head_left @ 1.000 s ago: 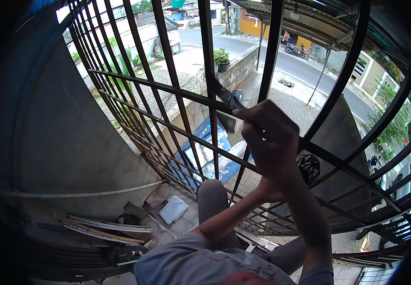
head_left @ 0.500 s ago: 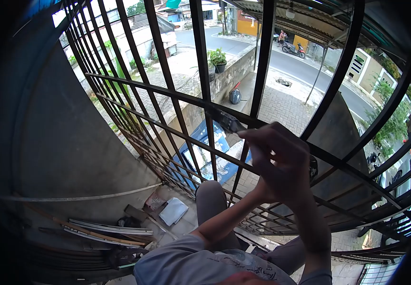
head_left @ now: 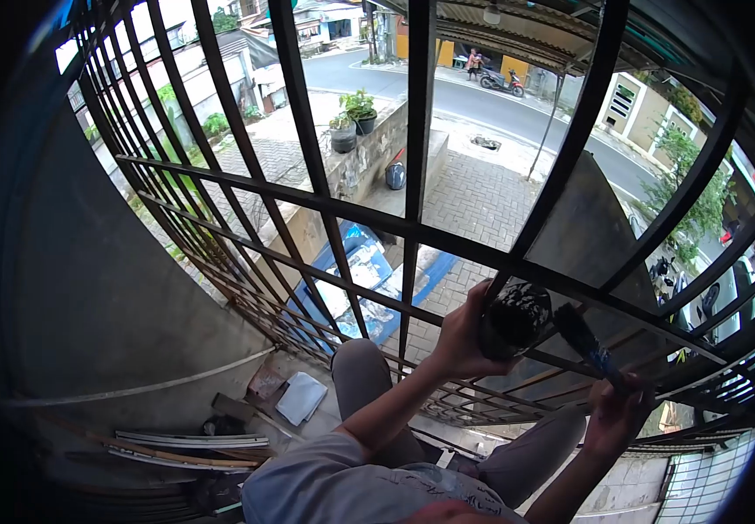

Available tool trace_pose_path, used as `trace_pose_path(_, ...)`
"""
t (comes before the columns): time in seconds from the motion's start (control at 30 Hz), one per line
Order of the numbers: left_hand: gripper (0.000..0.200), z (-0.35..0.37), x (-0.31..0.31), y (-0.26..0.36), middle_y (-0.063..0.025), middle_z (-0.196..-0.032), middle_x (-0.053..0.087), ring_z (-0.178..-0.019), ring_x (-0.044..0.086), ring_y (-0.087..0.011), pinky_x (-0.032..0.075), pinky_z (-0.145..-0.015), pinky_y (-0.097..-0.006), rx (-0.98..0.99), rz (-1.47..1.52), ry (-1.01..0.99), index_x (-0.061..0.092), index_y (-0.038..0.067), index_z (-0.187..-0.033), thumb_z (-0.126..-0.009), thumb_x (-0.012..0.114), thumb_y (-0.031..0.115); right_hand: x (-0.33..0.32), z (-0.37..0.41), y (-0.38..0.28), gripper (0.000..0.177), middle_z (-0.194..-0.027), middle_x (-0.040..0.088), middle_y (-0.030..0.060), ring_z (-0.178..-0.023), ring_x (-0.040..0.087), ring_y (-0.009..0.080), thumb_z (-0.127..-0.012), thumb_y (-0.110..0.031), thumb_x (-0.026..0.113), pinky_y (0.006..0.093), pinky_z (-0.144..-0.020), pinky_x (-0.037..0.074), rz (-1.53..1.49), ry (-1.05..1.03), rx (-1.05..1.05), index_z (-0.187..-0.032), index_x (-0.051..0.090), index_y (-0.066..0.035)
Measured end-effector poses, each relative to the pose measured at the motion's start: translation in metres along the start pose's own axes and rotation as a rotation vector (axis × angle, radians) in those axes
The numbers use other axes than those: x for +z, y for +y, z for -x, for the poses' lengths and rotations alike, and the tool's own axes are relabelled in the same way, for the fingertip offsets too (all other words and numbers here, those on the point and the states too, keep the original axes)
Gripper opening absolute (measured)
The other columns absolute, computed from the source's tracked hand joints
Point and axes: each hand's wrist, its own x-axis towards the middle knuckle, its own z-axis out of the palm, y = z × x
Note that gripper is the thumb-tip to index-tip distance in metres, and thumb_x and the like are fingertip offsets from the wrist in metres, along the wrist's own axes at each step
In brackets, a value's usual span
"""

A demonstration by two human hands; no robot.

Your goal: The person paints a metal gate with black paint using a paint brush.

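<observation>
A: Where to look first?

B: At about 4 o'clock from the view's centre: container [head_left: 519,321], gripped in the left hand [head_left: 461,342] with fingers curled around its side.

A: And the brush [head_left: 585,343]?

B: At the container's 4 o'clock, just beside; held by the handle in the closed right hand [head_left: 623,409]. Bristle contact: cannot tell.

A: How to handle both well?

B: Keep the container steady below the metal rail [head_left: 460,245] at 12 o'clock. Steer bristles squarely over the opening; wipe lightly against the rim.

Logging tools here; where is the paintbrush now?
The paintbrush is right of centre in the head view, in the right hand, just right of the paint container.
</observation>
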Motion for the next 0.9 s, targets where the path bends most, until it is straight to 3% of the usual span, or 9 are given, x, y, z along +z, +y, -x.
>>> trace_pose_path(0.17, 0.119, 0.0, 0.002, 0.001, -0.0181, -0.121, 0.068, -0.107, 0.075, -0.0336, 0.059, -0.092, -0.0431, -0.019, 0.038, 0.004, 0.035, 0.005, -0.154, -0.059, 0.098, 0.04, -0.028, 0.022, 0.013, 0.043, -0.093, 0.065, 0.018, -0.058, 0.06, 0.0194, -0.109, -0.043, 0.059, 0.026, -0.041, 0.045, -0.173, 0.023, 0.194, -0.116, 0.06, -0.001)
trace_pose_path(0.23, 0.117, -0.003, -0.002, 0.005, -0.0197, -0.12, 0.07, -0.105, 0.075, -0.0387, 0.061, -0.088, -0.0456, 0.02, -0.032, 0.018, 0.034, 0.01, -0.154, -0.059, 0.096, 0.039, -0.02, 0.026, 0.009, 0.052, -0.095, 0.069, 0.0171, -0.061, 0.068, 0.0258, -0.107, -0.052, 0.058, 0.0296, -0.041, 0.052, -0.189, 0.24, 0.243, -0.115, 0.06, -0.001)
trace_pose_path(0.27, 0.117, -0.003, -0.002, 0.004, -0.0197, -0.12, 0.07, -0.105, 0.075, -0.0387, 0.061, -0.088, -0.0456, 0.018, -0.03, 0.019, 0.034, 0.01, -0.154, -0.059, 0.096, 0.039, -0.021, 0.026, 0.009, 0.052, -0.095, 0.069, 0.0171, -0.061, 0.068, 0.0258, -0.107, -0.052, 0.058, 0.0296, -0.041, 0.052, -0.187, 0.239, 0.245, -0.115, 0.06, -0.001)
trace_pose_path(0.37, 0.116, -0.002, -0.003, 0.002, -0.0205, -0.12, 0.07, -0.105, 0.075, -0.0391, 0.06, -0.088, -0.0457, 0.03, -0.015, 0.018, 0.034, 0.01, -0.155, -0.059, 0.095, 0.039, -0.036, 0.023, 0.013, 0.059, -0.103, 0.072, 0.0171, -0.066, 0.074, 0.033, -0.105, -0.058, 0.056, 0.0359, -0.041, 0.057, -0.246, 0.103, 0.239, -0.118, 0.061, -0.001)
trace_pose_path(0.43, 0.116, -0.002, -0.004, 0.003, -0.0211, -0.121, 0.07, -0.106, 0.075, -0.0394, 0.06, -0.088, -0.0456, 0.032, -0.02, 0.006, 0.035, 0.01, -0.155, -0.059, 0.094, 0.039, -0.043, 0.019, 0.017, 0.061, -0.11, 0.073, 0.0189, -0.068, 0.074, 0.0361, -0.105, -0.059, 0.053, 0.0399, -0.04, 0.057, -0.223, -0.112, 0.239, -0.122, 0.062, -0.001)
trace_pose_path(0.57, 0.118, -0.002, -0.002, 0.002, -0.0217, -0.122, 0.07, -0.106, 0.075, -0.0397, 0.06, -0.089, -0.0457, 0.013, -0.006, 0.011, 0.034, 0.009, -0.155, -0.059, 0.095, 0.04, -0.047, 0.025, 0.023, 0.064, -0.11, 0.074, 0.02, -0.065, 0.073, 0.0365, -0.105, -0.06, 0.051, 0.0421, -0.04, 0.057, -0.232, -0.013, 0.232, -0.128, 0.062, -0.001)
trace_pose_path(0.63, 0.125, -0.001, -0.002, 0.0, -0.0186, -0.125, 0.065, -0.109, 0.074, -0.0336, 0.059, -0.093, -0.0442, 0.024, -0.019, 0.002, 0.032, 0.006, -0.157, -0.057, 0.099, 0.041, -0.035, 0.024, 0.017, 0.07, -0.102, 0.074, 0.0181, -0.064, 0.073, 0.0334, -0.104, -0.061, 0.053, 0.0392, -0.039, 0.056, -0.238, 0.137, 0.225, -0.138, 0.059, 0.001)
trace_pose_path(0.87, 0.126, -0.003, 0.0, 0.0, -0.0175, -0.121, 0.067, -0.105, 0.075, -0.033, 0.06, -0.093, -0.0434, 0.044, -0.03, 0.011, 0.03, 0.003, -0.157, -0.058, 0.099, 0.04, -0.011, 0.008, 0.005, 0.091, -0.08, 0.067, 0.0112, -0.059, 0.07, 0.023, -0.099, -0.065, 0.06, 0.0314, -0.038, 0.052, -0.147, 0.236, 0.203, -0.154, 0.043, 0.005)
trace_pose_path(0.9, 0.126, -0.003, -0.001, 0.002, -0.0179, -0.122, 0.067, -0.106, 0.075, -0.0329, 0.06, -0.093, -0.0431, 0.042, -0.034, 0.005, 0.03, 0.002, -0.157, -0.058, 0.1, 0.039, -0.013, 0.007, 0.006, 0.093, -0.079, 0.066, 0.0106, -0.057, 0.068, 0.0226, -0.098, -0.065, 0.061, 0.031, -0.038, 0.051, -0.119, 0.169, 0.182, -0.154, 0.041, 0.006)
